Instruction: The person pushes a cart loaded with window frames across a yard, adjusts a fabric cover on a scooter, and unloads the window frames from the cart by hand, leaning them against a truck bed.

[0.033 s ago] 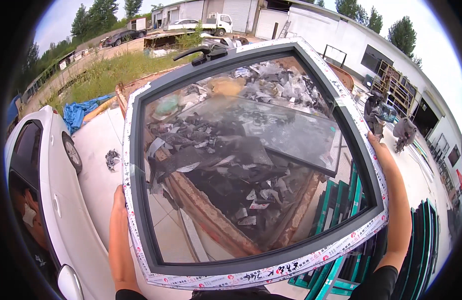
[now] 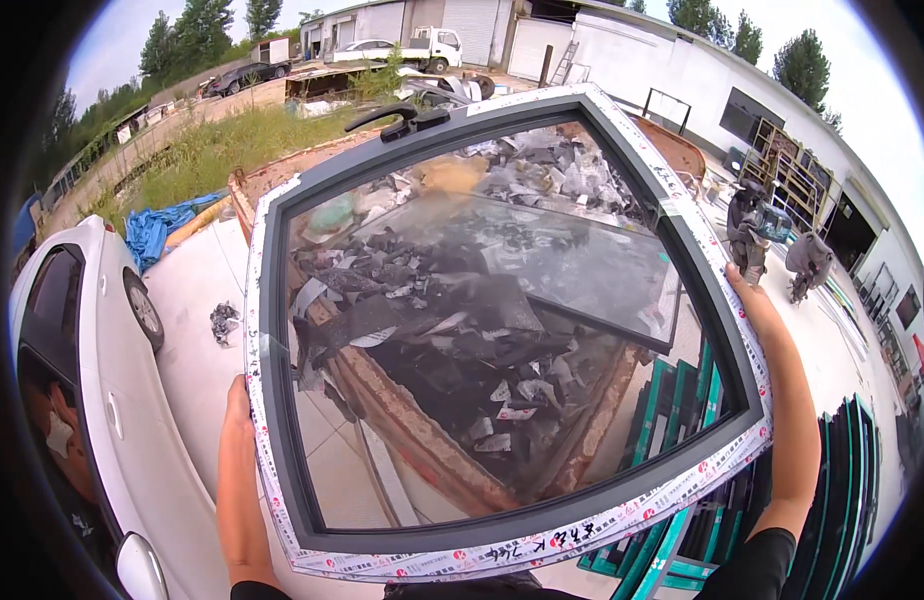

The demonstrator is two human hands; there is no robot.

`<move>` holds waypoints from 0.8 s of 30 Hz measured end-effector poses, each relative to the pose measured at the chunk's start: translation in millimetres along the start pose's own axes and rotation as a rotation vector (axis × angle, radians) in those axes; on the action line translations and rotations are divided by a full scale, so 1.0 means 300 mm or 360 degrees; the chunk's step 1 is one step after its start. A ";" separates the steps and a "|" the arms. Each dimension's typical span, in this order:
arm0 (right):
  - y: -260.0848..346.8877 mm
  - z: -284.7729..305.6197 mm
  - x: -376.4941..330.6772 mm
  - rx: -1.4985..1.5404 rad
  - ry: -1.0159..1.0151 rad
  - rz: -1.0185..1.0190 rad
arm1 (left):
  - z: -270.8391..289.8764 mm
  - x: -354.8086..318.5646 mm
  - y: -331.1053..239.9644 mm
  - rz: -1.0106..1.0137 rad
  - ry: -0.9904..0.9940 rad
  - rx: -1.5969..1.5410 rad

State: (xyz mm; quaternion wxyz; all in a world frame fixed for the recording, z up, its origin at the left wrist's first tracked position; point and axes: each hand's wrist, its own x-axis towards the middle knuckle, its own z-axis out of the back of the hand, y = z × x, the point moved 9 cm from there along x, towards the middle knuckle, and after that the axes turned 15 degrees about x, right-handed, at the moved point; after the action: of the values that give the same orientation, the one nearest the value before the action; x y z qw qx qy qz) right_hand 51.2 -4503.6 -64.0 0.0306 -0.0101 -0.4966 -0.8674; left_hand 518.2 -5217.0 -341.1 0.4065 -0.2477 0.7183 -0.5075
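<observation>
A large glazed window sash (image 2: 462, 531) is held up tilted before me, its grey frame edged with white printed protective film. A black handle (image 2: 402, 122) sticks out from its upper left edge. My left hand (image 2: 238, 405) grips the left side of the sash, its fingers mostly hidden behind the frame. On the opposite side, my right hand (image 2: 750, 297) is closed round the right edge, higher up. Through the glass I see a rusty-sided bin (image 2: 422, 435) heaped with scrap film (image 2: 422, 285), and another glass pane (image 2: 582, 265) lying on the heap.
A white car (image 2: 137, 400) stands close on my left, near a blue tarp (image 2: 162, 230). Frames with green edges (image 2: 842, 500) are stacked at the lower right. Beyond my right hand is a stand with grey cloths (image 2: 810, 262). A white truck (image 2: 437, 48) is parked far back.
The sash's upper edge has dropped a little and shifted slightly left. My right hand has moved slightly left with it; both hands keep their hold.
</observation>
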 end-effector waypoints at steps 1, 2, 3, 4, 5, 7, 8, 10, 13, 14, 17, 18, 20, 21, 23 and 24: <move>-0.038 -0.036 0.045 0.0028 0.0090 -0.0020 | 0.005 0.014 0.020 0.0058 -0.0051 0.0065; -0.032 -0.082 0.052 -0.0067 0.0095 -0.0047 | 0.040 0.013 0.037 0.0116 -0.0130 0.0131; -0.013 -0.143 0.046 -0.0154 0.0104 -0.0072 | 0.077 -0.002 0.031 0.0105 -0.0146 0.0142; -0.005 -0.196 0.021 -0.0176 0.0198 -0.0096 | 0.104 -0.017 0.033 0.0106 -0.0197 0.0131; -0.006 -0.238 0.006 -0.0198 0.0297 -0.0118 | 0.131 -0.035 0.027 0.0107 -0.0255 0.0119; -0.131 -0.238 0.052 -0.0257 0.0169 -0.0251 | 0.077 -0.071 -0.063 0.0258 -0.0203 0.0264; -0.181 -0.247 0.060 -0.0192 0.0254 -0.0319 | 0.070 -0.048 -0.090 0.0283 -0.0166 0.0332; -0.202 -0.390 0.081 -0.0102 0.0476 -0.0355 | 0.114 -0.134 -0.145 0.0323 -0.0154 0.0347; -0.264 -0.394 0.006 -0.0069 0.0546 -0.0425 | -0.016 -0.251 -0.256 0.0455 0.0012 0.0342; -0.312 -0.406 0.010 -0.0050 0.0575 -0.0446 | -0.020 -0.269 -0.279 0.0490 0.0010 0.0377; -0.302 -0.442 -0.069 -0.0106 0.0634 -0.0430 | 0.037 -0.251 -0.281 0.0475 0.0052 0.0416; -0.290 -0.453 -0.078 -0.0087 0.0649 -0.0472 | 0.068 -0.245 -0.286 0.0472 0.0014 0.0423; -0.268 -0.467 -0.071 -0.0118 0.0683 -0.0456 | 0.211 -0.194 -0.276 0.0413 -0.0071 0.0372; -0.277 -0.455 -0.055 -0.0177 0.0675 -0.0429 | 0.112 -0.248 -0.308 0.0422 -0.0056 0.0412; -0.313 -0.397 0.020 -0.0243 0.0539 -0.0412 | -0.005 -0.248 -0.360 0.0461 0.0108 0.0440; -0.328 -0.392 -0.005 -0.0225 0.0545 -0.0452 | 0.005 -0.281 -0.375 0.0503 0.0081 0.0472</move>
State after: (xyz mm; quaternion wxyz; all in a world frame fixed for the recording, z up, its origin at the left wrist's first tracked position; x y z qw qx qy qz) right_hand 48.0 -4555.2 -208.3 -0.0087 0.2052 -0.4186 -0.8847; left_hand 559.2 -5193.7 -208.7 0.4947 -0.0567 0.6756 -0.5436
